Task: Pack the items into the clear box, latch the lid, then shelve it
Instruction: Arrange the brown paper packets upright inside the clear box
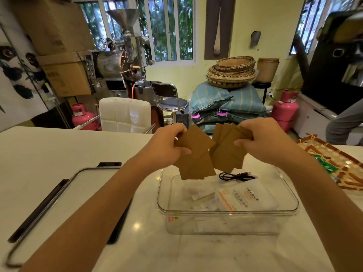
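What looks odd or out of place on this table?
Nothing is spilled or broken. The brown cards are split, fanned unevenly between the left hand and right hand above the clear box.

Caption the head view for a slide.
Both hands, left hand and right hand, hold brown paper packets above the open clear box.

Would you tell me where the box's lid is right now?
In the head view, the lid lies flat on the white table, left of the clear box, partly under the left forearm.

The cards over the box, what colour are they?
Plain brown, like kraft paper. The cards show best in the head view, held in both hands above the clear box.
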